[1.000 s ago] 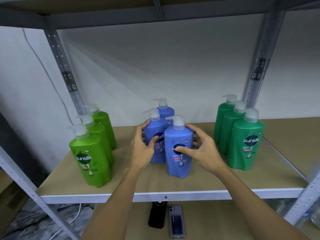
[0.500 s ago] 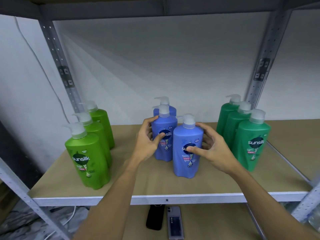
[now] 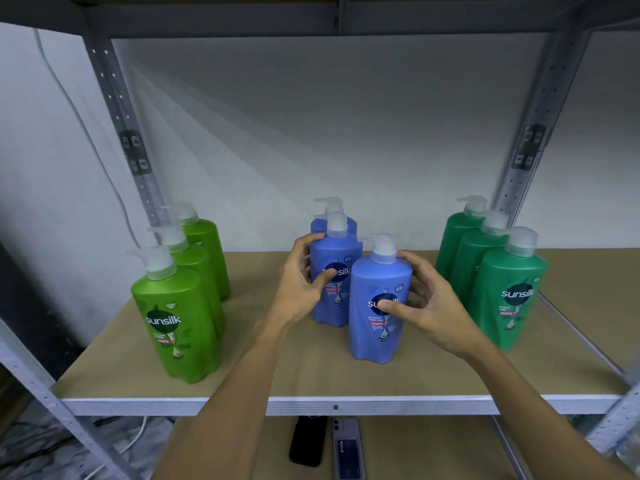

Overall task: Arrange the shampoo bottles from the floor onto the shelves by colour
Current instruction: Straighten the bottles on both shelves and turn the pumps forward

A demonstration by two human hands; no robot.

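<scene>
My left hand (image 3: 298,289) wraps the middle blue bottle (image 3: 332,282), fingers curled round its left side and thumb pressed on the label. My right hand (image 3: 426,306) grips the front blue bottle (image 3: 379,306) the same way, thumb on the logo and fingers curled round its right flank. Both stand upright near the middle of the shelf (image 3: 329,375), the front one nearer and a little to the right; a third blue bottle (image 3: 334,221) stands behind them. Light green bottles (image 3: 173,320) line up on the left, dark green ones (image 3: 507,292) on the right. I judge these full pump bottles heavy, with stiff, smooth plastic that could slip, so the waisted body is the place to hold. I'd leave the pump heads alone, since they might press down or twist
</scene>
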